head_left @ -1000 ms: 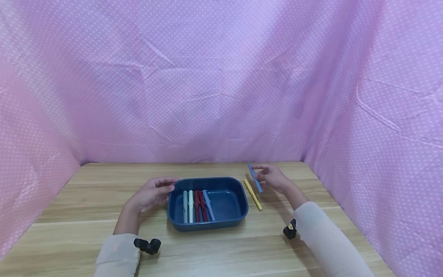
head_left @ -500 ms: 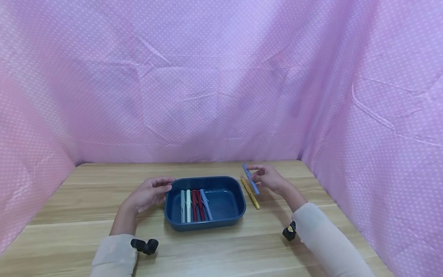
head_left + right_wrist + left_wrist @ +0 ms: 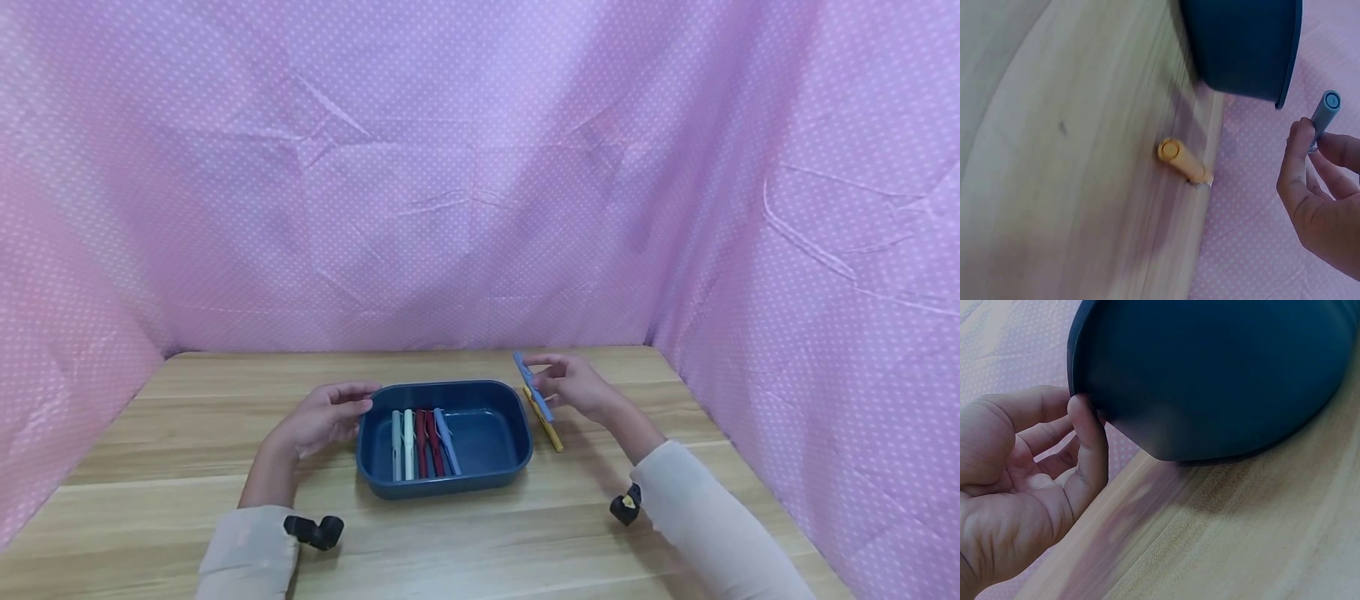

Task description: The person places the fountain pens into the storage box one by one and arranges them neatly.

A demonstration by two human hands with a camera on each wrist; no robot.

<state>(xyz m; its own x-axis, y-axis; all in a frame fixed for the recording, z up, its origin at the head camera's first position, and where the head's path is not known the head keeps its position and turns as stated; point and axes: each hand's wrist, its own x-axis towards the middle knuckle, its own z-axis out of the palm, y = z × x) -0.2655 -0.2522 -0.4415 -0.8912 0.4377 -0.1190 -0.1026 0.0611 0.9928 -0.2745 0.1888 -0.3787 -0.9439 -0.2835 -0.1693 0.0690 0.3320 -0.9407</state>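
Observation:
My left hand [image 3: 322, 421] pinches the left rim of a dark blue box [image 3: 487, 446], thumb on its outer wall in the left wrist view [image 3: 1210, 381]. Clipped pens lie side by side in the box's left half: a grey-green pen [image 3: 397, 446], a white pen [image 3: 408, 446], two dark red pens [image 3: 422, 446] and a blue pen [image 3: 447, 442]. Beyond the box's right end, my right hand [image 3: 577, 389] holds another blue pen [image 3: 526, 373] between thumb and fingers, raised above the table. Under it, a yellow pen [image 3: 553, 437] lies on the table, partly covered in the head view.
The wooden table [image 3: 465, 550] ends at the back against a pink dotted cloth [image 3: 480, 208], which also hangs at both sides. A black wrist camera [image 3: 318, 533] sits on the left sleeve and another black camera [image 3: 626, 505] on the right one.
My right hand has carried the blue pen leftward, over the yellow pen and nearer the box. The left hand stays at the box rim. The head view has shifted slightly.

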